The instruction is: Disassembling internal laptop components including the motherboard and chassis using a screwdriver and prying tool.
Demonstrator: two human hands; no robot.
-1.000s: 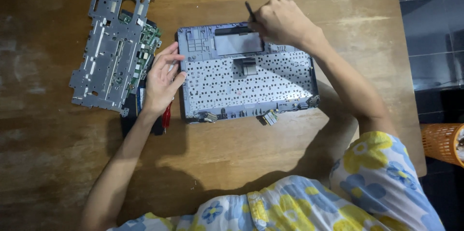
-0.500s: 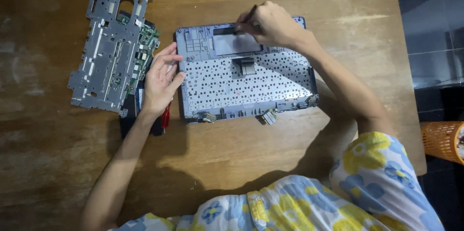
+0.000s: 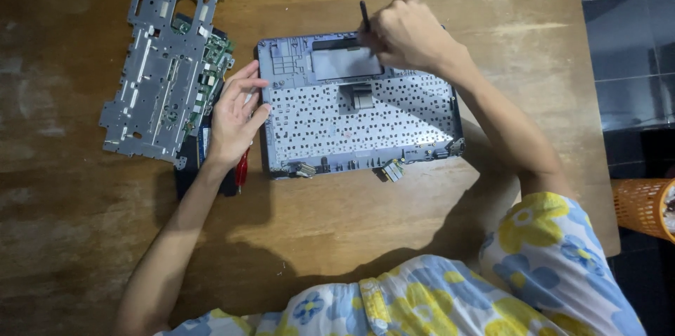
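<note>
Working on an upturned grey laptop keyboard shell (image 3: 358, 107) mid-table: right hand (image 3: 404, 34) pinches a dark tool (image 3: 365, 15) at its top edge, left hand (image 3: 235, 118), fingers loosely spread, steadies its side. Metal frame (image 3: 158, 62) already lies removed beside it; shell remains unopened.

One laptop shell (image 3: 358, 118), one metal frame (image 3: 158, 69), one circuit board (image 3: 214, 62), one basket (image 3: 643, 206)

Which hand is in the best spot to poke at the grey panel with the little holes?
The right hand: it grips the thin dark tool over the panel. The left hand only steadies the panel's edge.
</note>
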